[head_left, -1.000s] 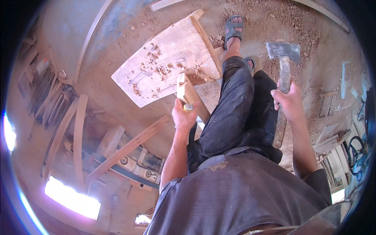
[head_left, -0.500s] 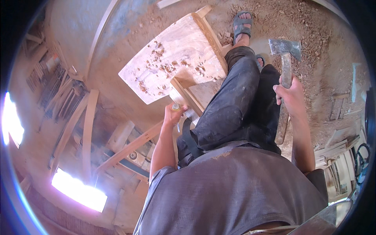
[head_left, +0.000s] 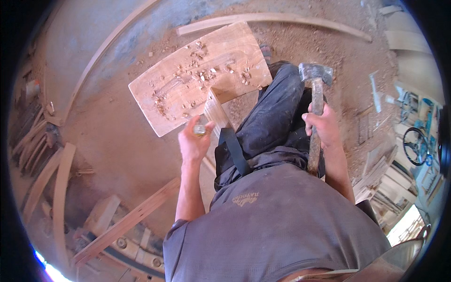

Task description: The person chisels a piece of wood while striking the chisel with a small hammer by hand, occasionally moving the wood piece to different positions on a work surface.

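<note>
My left hand (head_left: 193, 143) is closed around what looks like a chisel (head_left: 199, 130), its rounded, see-through yellowish handle end showing above the fingers; the blade is hidden. It is just left of a narrow wooden piece (head_left: 217, 110) that runs from a wide board toward my lap. My right hand (head_left: 324, 124) grips a hatchet (head_left: 317, 94) around the middle of its worn wooden handle, the grey metal head up, over my right thigh. The pale wooden board (head_left: 176, 77) lies beyond my hands, scattered with wood chips (head_left: 204, 75).
A dark strap (head_left: 235, 152) hangs by my lap. Long curved wooden strips (head_left: 277, 19) lie on the dusty floor. A reddish beam (head_left: 129, 221) is at the lower left, with stacked timber (head_left: 35, 134) beyond. On the right stand a machine with a black handwheel (head_left: 416, 146) and more planks (head_left: 383, 181).
The head view has shifted, bringing the handwheel machine further into sight. My left hand has come away from the narrow wooden piece toward the left, still closed. The hatchet stays in my right hand.
</note>
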